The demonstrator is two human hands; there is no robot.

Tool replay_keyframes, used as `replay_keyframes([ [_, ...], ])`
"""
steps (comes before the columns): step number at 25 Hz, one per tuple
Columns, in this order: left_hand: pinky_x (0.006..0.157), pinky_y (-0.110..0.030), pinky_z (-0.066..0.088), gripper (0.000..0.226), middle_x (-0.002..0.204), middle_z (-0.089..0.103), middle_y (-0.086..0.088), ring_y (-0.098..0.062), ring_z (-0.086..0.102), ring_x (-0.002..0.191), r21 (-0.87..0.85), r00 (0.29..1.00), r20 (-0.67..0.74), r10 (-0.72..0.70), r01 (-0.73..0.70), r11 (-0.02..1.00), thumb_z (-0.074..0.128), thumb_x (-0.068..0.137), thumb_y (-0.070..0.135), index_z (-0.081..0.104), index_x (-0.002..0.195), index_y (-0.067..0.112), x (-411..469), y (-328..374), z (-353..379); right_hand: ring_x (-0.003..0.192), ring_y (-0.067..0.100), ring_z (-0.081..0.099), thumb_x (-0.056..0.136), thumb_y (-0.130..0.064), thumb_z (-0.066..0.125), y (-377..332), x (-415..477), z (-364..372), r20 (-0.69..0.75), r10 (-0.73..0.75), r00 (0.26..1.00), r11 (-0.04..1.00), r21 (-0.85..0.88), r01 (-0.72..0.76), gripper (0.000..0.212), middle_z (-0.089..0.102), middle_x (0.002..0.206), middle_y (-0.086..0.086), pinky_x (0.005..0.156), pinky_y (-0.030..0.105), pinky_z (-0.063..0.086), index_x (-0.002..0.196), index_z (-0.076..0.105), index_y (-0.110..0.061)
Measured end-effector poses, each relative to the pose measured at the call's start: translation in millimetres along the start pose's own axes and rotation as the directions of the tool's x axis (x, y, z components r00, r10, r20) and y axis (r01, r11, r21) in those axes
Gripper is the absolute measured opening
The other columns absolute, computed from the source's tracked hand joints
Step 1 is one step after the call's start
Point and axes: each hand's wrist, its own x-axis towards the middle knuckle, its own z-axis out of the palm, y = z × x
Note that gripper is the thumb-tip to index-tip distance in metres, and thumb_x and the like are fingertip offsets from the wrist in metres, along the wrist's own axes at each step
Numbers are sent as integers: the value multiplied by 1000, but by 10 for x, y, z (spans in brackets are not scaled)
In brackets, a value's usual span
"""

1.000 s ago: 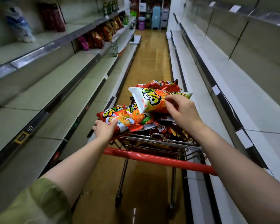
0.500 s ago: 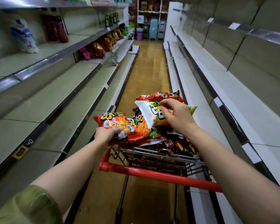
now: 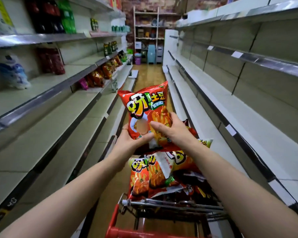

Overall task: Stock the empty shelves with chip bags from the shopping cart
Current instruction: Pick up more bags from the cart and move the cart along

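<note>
A red chip bag (image 3: 144, 107) stands upright in the air above the shopping cart (image 3: 162, 203). My left hand (image 3: 129, 140) grips its lower left corner from below, thumb across the front. My right hand (image 3: 170, 129) holds its lower right side, fingers curled onto the front. Several more red and pale chip bags (image 3: 155, 176) lie heaped in the cart under my forearms. The cart's red handle (image 3: 113, 229) is at the bottom edge. Bare shelves (image 3: 47, 127) run along the left.
More bare shelves (image 3: 239, 117) line the right side. Further up the left shelves stand chip bags (image 3: 100, 76), dark red packets (image 3: 50, 60), a blue-white bag (image 3: 12, 73) and bottles (image 3: 55, 16). The wooden aisle floor (image 3: 150, 74) leads to bins and a rack at the far end.
Both hands have lifted a red bag off the cart's pile and hold it upright; before, the left hand held a red bag low and the right a pale one. The view has tilted up.
</note>
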Motion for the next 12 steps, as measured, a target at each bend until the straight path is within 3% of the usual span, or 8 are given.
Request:
replay_keyframes([
  [2,90,-38,53,101,113,68,-4,-22,68,101,10,995,74,-60,59,998,88,40,55,47,125,18,237,68,29,109,19,59,76,-47,70,20,124,-103,2,-18,1000,998,58,18,76,56,124,2,97,40,49,136,35,-18],
  [4,90,-37,53,77,108,72,-5,-25,69,99,32,990,111,-82,79,996,84,55,43,55,120,14,510,116,90,110,22,60,75,-54,66,114,368,-258,71,-4,997,995,102,-3,80,56,127,5,96,44,49,138,33,-18],
  [6,90,-41,53,53,102,73,-5,-26,70,96,-17,995,35,-97,97,995,82,63,30,61,110,14,753,135,156,109,23,59,74,-66,54,291,737,-515,101,61,993,992,100,-71,85,54,128,7,95,44,48,139,33,-16],
  [8,89,-42,54,47,99,74,-5,-25,71,92,-54,992,-84,-93,89,995,83,63,24,62,104,16,976,91,192,106,22,56,80,-68,50,559,1206,-876,-44,171,984,984,55,-168,82,53,123,6,90,40,47,136,38,-9],
  [10,81,-37,57,54,99,74,-4,-23,71,90,-49,982,-164,-91,84,995,82,60,26,61,108,15,1099,50,185,106,26,53,79,-62,56,877,1555,-1173,-224,326,918,939,-33,-342,82,51,122,9,88,37,44,135,39,-4],
  [12,69,-28,59,63,99,73,-3,-18,72,85,-37,974,-208,-94,88,995,85,58,25,58,114,12,1234,-5,202,117,33,49,82,-56,59,1188,1830,-1332,-294,421,858,851,-200,-485,84,47,131,18,93,39,42,139,33,1],
])
